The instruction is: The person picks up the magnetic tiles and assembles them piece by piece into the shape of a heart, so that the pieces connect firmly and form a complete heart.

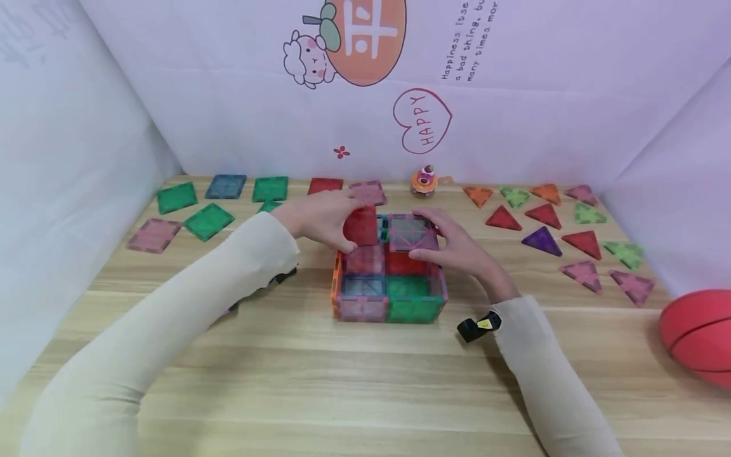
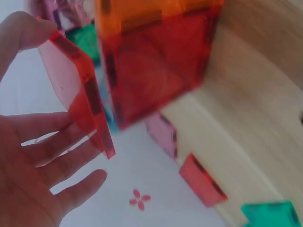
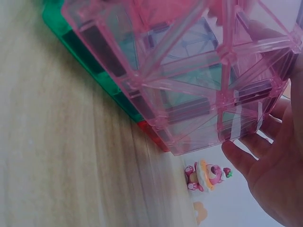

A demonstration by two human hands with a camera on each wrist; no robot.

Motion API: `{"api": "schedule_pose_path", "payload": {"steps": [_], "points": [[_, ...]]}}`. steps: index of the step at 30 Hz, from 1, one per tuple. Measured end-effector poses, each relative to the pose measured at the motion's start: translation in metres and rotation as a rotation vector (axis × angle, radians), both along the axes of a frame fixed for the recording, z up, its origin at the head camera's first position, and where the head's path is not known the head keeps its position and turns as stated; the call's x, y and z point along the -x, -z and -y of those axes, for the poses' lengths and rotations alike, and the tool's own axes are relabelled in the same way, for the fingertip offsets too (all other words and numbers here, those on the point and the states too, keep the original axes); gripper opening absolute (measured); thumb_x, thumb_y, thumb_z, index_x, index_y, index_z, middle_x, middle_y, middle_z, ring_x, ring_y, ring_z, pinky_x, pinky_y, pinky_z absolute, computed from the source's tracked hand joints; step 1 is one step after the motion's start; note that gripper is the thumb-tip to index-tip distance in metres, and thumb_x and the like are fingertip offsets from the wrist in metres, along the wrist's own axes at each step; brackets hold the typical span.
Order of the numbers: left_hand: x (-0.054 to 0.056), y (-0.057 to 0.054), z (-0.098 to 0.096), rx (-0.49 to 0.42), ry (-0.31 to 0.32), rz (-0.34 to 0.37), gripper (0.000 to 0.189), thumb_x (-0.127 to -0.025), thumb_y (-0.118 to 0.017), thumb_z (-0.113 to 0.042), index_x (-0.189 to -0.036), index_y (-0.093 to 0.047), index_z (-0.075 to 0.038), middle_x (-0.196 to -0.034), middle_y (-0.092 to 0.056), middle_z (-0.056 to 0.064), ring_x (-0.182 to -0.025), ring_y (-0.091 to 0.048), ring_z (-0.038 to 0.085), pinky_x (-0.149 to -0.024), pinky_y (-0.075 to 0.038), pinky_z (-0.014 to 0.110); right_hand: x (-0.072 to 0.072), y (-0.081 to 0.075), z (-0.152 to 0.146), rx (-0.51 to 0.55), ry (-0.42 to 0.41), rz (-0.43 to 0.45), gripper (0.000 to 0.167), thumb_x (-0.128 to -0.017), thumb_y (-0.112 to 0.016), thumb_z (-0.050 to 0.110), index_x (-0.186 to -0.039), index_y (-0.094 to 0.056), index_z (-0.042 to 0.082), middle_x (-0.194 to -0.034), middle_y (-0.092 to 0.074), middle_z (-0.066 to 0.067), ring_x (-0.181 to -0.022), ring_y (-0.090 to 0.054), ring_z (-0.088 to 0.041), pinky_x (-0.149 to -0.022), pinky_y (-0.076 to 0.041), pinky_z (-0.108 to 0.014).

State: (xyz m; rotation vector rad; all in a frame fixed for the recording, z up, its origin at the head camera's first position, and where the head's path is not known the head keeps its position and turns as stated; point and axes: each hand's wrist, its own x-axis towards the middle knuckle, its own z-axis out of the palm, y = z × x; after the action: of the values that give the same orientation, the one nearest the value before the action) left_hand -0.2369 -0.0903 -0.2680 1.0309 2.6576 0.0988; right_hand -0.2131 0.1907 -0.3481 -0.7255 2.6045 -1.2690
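Head view: we see a box of magnetic tiles (image 1: 389,279) standing at the centre of the tabletop (image 1: 320,381), its near walls pink and green, its left edge orange. The left hand (image 1: 322,219) sits at the upper left corner of the box and grips a red square tile (image 1: 361,225) held upright there. In the left wrist view the fingers (image 2: 57,156) lie fairly straight behind that red tile (image 2: 78,94), with the thumb on its upper corner; we read this as a pinch. The right hand (image 1: 457,244) curls over the upper right part of the box and holds a pink square tile (image 1: 412,232) lying flat on top. The right wrist view shows fingertips (image 3: 241,156) under the edge of the pink tile (image 3: 189,71).

Loose square tiles (image 1: 208,220) lie in the upper left of the frame, triangle tiles (image 1: 545,216) in the upper right. A small toy figure (image 1: 424,180) stands at the back wall, above the box. A red ball (image 1: 699,336) rests at the right edge.
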Motion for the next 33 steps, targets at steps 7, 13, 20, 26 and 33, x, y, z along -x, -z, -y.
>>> {"api": "schedule_pose_path", "payload": {"steps": [7,13,20,26,33], "points": [[-0.001,0.01,-0.019,0.029,0.019,-0.009,0.079,-0.081,-0.066,-0.042,-0.145,-0.039,-0.006,-0.149,-0.039,0.014,-0.134,-0.041,0.029,-0.109,-0.037,0.044,0.0,0.0,0.001,-0.002,-0.001,-0.004,0.074,-0.085,-0.071,0.027,-0.147,-0.032,0.019,-0.146,-0.033,-0.009,-0.13,-0.036,-0.029,-0.108,-0.034,-0.054],[-0.004,0.012,-0.019,0.03,-0.001,0.022,0.08,-0.083,-0.064,-0.043,-0.149,-0.033,-0.009,-0.153,-0.032,0.013,-0.139,-0.035,0.029,-0.11,-0.035,0.047,0.0,0.0,0.001,-0.018,0.006,-0.007,0.074,-0.085,-0.071,0.028,-0.147,-0.031,0.019,-0.147,-0.033,-0.009,-0.13,-0.036,-0.029,-0.108,-0.034,-0.054],[0.0,0.009,0.006,-0.047,-0.038,0.053,0.072,-0.089,-0.057,-0.047,-0.148,-0.033,-0.012,-0.153,-0.033,0.01,-0.14,-0.031,0.028,-0.113,-0.03,0.048,0.0,0.001,0.001,-0.016,0.005,-0.008,0.075,-0.085,-0.071,0.028,-0.148,-0.031,0.019,-0.147,-0.032,-0.009,-0.131,-0.035,-0.029,-0.109,-0.033,-0.054],[0.013,0.0,0.062,-0.057,-0.109,0.013,0.062,-0.092,-0.055,-0.034,-0.144,-0.037,-0.004,-0.147,-0.039,0.016,-0.134,-0.039,0.033,-0.108,-0.035,0.05,0.001,0.003,0.002,-0.016,0.013,-0.015,0.075,-0.085,-0.071,0.028,-0.147,-0.031,0.019,-0.148,-0.032,-0.01,-0.13,-0.036,-0.029,-0.109,-0.033,-0.055],[0.03,0.009,0.142,0.028,-0.257,0.009,0.06,-0.09,-0.054,-0.027,-0.138,-0.04,0.005,-0.14,-0.041,0.027,-0.127,-0.042,0.042,-0.102,-0.038,0.056,0.001,0.003,0.004,-0.006,0.027,0.003,0.075,-0.084,-0.073,0.03,-0.147,-0.032,0.023,-0.148,-0.032,-0.007,-0.131,-0.035,-0.027,-0.108,-0.034,-0.055]]}}
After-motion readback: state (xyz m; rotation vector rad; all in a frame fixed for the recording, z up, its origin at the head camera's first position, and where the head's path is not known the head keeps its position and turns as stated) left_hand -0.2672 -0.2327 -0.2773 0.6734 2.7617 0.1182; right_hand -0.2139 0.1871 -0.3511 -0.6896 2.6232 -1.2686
